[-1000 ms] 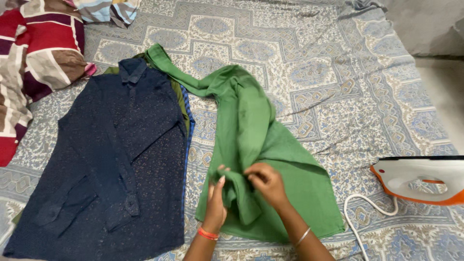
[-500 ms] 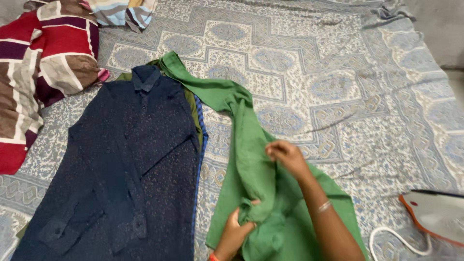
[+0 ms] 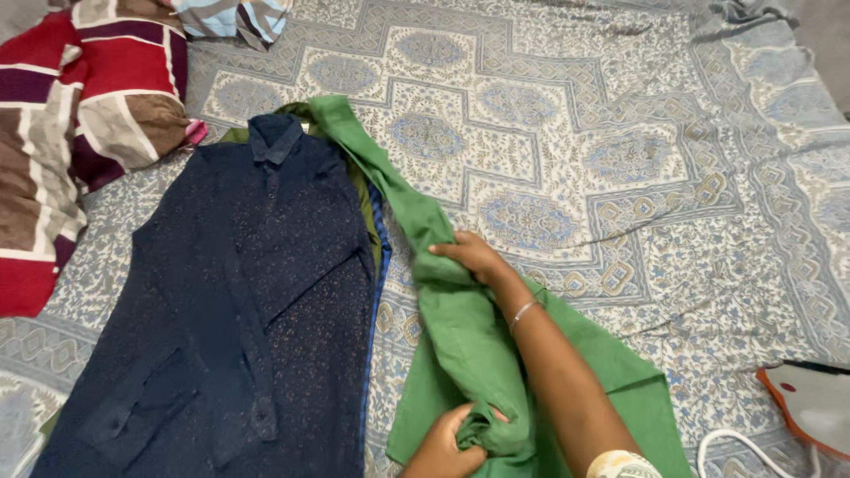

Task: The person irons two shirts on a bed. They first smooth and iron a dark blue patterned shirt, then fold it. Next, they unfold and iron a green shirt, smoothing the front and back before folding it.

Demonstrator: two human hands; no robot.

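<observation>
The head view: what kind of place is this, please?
Probably a home, on a bed: a patterned bedsheet under everything, a striped blanket at the side, and an iron beside the green garment both hands grip.

green garment (image 3: 460, 345): matt woven cloth, creased | navy shirt (image 3: 257, 292): matt speckled cloth, smooth | bedsheet (image 3: 620, 133): matt printed cotton, wrinkled | striped blanket (image 3: 62, 133): soft cloth | iron (image 3: 810, 403): glossy plastic

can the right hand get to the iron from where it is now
Probably yes. The right hand is gripping the green garment mid-bed, while the iron sits at the lower right edge on the printed bedsheet. Only open sheet lies between them, though the hand would have to let go of the cloth first.
</observation>
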